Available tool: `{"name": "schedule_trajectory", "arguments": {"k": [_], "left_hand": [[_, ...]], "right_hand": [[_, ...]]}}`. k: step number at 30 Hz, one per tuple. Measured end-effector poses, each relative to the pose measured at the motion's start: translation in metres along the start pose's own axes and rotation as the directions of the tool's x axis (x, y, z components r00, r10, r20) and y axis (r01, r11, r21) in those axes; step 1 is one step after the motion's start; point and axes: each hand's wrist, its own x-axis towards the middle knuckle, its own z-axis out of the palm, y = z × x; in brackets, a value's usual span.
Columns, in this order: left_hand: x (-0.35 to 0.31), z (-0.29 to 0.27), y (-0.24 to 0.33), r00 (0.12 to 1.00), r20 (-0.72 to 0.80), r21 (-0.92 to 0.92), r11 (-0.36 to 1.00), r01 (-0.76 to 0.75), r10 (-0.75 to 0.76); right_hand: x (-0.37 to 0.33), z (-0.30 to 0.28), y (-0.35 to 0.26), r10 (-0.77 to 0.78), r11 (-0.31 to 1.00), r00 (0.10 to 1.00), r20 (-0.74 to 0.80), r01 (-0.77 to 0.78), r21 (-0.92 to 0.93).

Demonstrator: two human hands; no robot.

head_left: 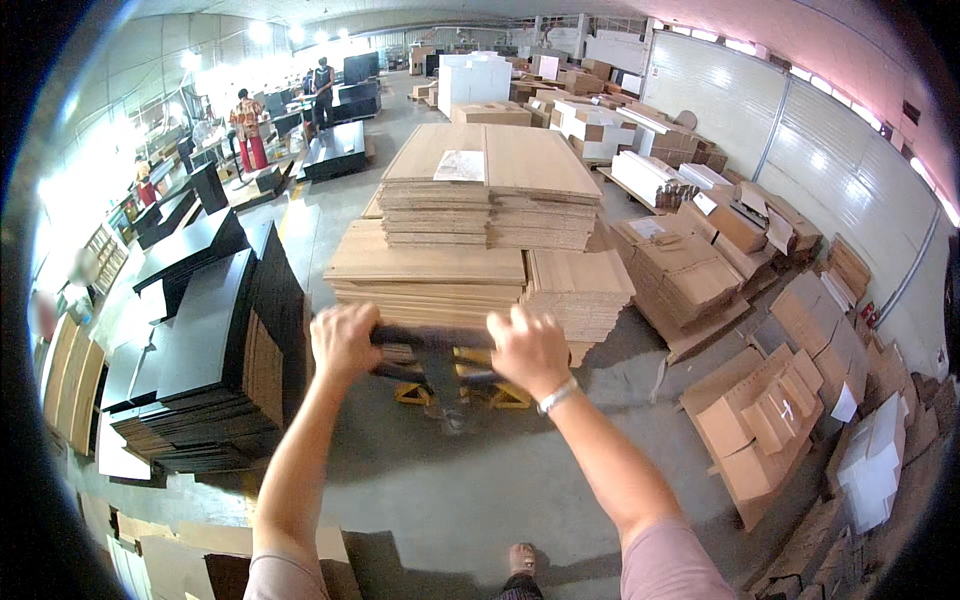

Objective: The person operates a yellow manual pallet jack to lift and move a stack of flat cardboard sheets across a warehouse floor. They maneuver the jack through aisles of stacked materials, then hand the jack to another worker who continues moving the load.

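Both my arms reach forward to the black handle [432, 338] of a yellow pallet jack [508, 396]. My left hand [345, 340] is wrapped round the handle's left end. Its right end is gripped by my right hand [530, 350], with a pale band at the wrist. Just beyond the handle stands a tall load of flat brown cardboard sheets [430, 265], stacked in several piles. A white paper sheet [460, 165] lies on top of the load. The handle and my hands hide part of the jack and the load's near lower edge.
Black panels [205, 330] are stacked close on the left. Flat cardboard piles [685, 265] and loose flattened cartons [760, 420] line the right side, before a white wall [850, 150]. White boxes [475, 82] stand farther back. Two people [248, 130] are at the far left.
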Motion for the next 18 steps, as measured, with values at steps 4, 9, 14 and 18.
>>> {"name": "schedule_trajectory", "arguments": {"k": [4, 9, 14, 18], "left_hand": [[-0.108, -0.057, 0.038, 0.997, 0.065, -0.03, 0.999, -0.038, 0.04], [-0.282, -0.119, 0.084, 0.872, 0.489, -0.066, 0.997, 0.051, -0.012], [-0.459, -0.121, 0.116, 0.524, 0.849, -0.157, 0.981, 0.114, 0.075], [-0.482, -0.111, 0.12, 0.174, 0.959, -0.243, 0.965, 0.098, 0.223]], "right_hand": [[-0.098, -0.054, -0.062, 0.001, 1.0, 1.0, 0.024, -0.001, 0.024], [-0.255, -0.111, -0.161, 0.077, 0.986, 0.963, 0.258, -0.112, 0.125], [-0.418, -0.115, -0.252, 0.052, 0.937, 0.742, 0.669, -0.268, 0.224], [-0.428, -0.124, -0.274, -0.053, 0.931, 0.478, 0.877, -0.295, 0.217]]}}
